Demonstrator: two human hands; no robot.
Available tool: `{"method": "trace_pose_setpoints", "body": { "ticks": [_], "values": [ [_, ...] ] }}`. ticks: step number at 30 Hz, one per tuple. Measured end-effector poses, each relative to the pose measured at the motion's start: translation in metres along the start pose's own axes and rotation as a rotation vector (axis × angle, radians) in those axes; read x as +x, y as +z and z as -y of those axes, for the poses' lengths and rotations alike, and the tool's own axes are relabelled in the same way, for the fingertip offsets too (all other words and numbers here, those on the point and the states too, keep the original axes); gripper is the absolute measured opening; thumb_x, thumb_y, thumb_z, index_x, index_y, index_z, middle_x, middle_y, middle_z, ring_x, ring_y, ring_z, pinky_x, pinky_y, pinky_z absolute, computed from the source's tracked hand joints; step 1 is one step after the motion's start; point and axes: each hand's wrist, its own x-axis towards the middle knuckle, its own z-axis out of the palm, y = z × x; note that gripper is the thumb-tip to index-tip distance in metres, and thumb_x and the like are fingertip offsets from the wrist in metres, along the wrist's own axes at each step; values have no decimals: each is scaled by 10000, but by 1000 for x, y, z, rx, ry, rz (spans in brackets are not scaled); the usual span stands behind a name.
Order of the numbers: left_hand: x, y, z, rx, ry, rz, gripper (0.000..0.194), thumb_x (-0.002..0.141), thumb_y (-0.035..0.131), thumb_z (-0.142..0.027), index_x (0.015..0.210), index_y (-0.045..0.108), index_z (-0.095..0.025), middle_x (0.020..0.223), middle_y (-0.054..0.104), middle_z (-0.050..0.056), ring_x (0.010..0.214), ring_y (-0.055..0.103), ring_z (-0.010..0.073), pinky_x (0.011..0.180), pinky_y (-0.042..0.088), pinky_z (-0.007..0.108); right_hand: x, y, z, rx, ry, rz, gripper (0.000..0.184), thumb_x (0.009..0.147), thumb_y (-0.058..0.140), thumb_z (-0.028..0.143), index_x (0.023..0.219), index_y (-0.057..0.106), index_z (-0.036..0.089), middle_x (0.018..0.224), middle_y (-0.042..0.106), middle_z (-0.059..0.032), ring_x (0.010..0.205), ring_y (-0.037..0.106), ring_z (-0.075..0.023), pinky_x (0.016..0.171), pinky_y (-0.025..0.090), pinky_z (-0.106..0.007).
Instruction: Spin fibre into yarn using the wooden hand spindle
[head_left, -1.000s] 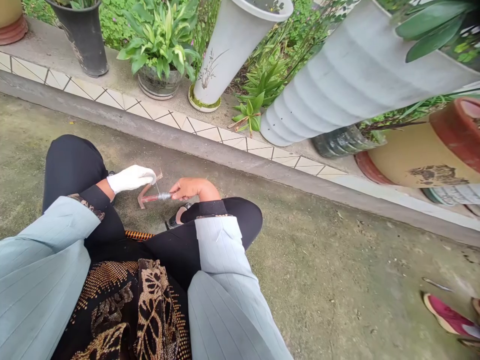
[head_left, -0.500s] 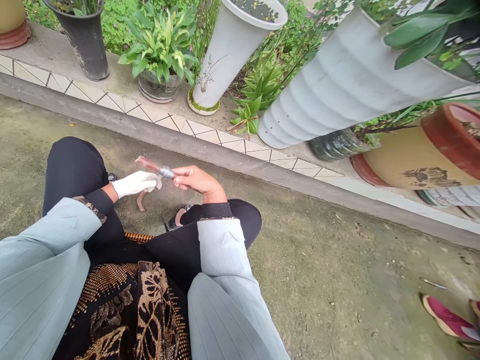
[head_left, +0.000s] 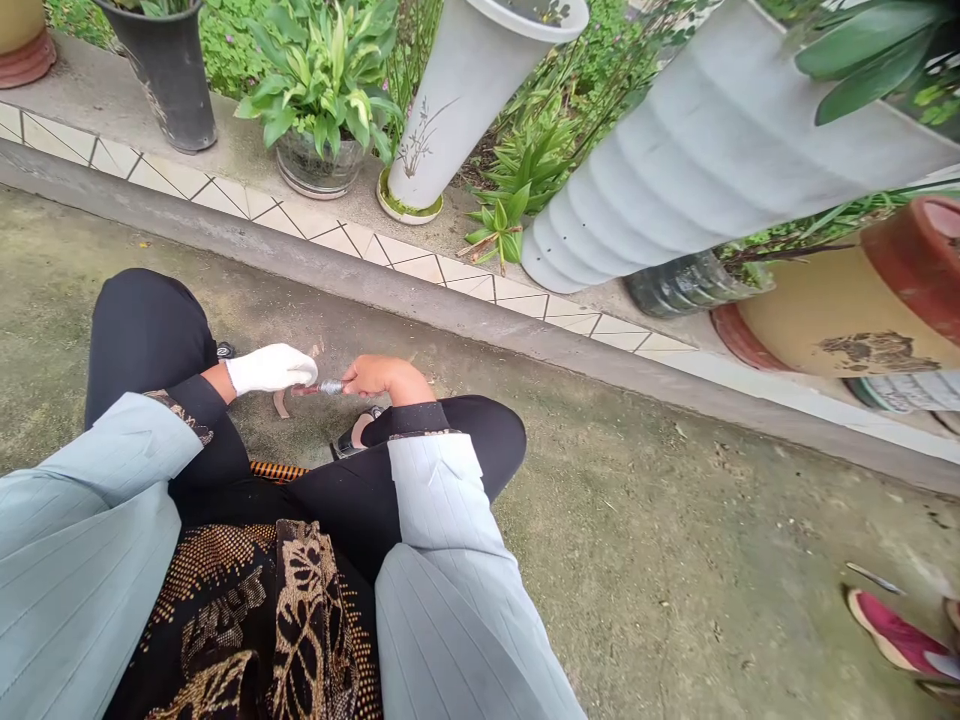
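Observation:
I sit on a concrete floor with my knees apart. My left hand (head_left: 271, 369), in a white glove, is closed round one end of a thin reddish-brown stick (head_left: 324, 387) that has a band of silvery wire wound on it. My bare right hand (head_left: 384, 377) is closed on the stick's other end. The two hands hold it level, low between my knees. A reddish curved piece (head_left: 281, 404) lies on the ground just below my left hand.
A tiled kerb (head_left: 420, 268) runs across in front of me with potted plants on it: a black pot (head_left: 171, 72), a leafy green plant (head_left: 321, 70), tall white vases (head_left: 459, 100), a large tan and red pot (head_left: 862, 310). Another person's pink shoe (head_left: 896, 636) shows at the lower right.
Half a second ago my right hand had the stick raised and pointing up to the left. Now it is lowered again and level, with my left hand closed over its end.

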Motion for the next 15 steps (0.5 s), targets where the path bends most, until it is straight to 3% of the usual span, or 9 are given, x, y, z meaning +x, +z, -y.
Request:
{"method": "trace_pose_setpoints", "body": {
  "ticks": [4,7,12,15],
  "values": [
    [-2,-5,2,-281,14,23,345,852,484,-401,897,709,-144,817,709,41,725,617,146,725,459,226,1,3,-3,198,-184,197,270,823,635,221,1061,727,136,588,545,33,511,452,-76,531,371,-217],
    [-1,-4,7,-457,8,7,392,845,527,-478,930,687,-130,778,675,42,671,582,138,661,460,232,-9,0,-7,347,-384,170,324,804,666,299,1082,705,138,619,543,45,507,426,-61,514,359,-201],
    [2,0,7,-627,-34,-164,403,892,475,-497,929,641,-132,660,589,27,578,513,119,585,435,237,-29,-8,-13,774,-650,-276,460,778,699,503,1031,644,123,658,501,40,515,378,-55,490,311,-199],
    [-1,-5,-2,-444,-66,-102,395,915,435,-465,956,664,-146,628,570,3,560,492,111,586,418,224,-27,-11,-21,916,-545,-572,409,798,670,505,966,610,138,671,495,32,513,375,-60,486,306,-203]
  ]
}}
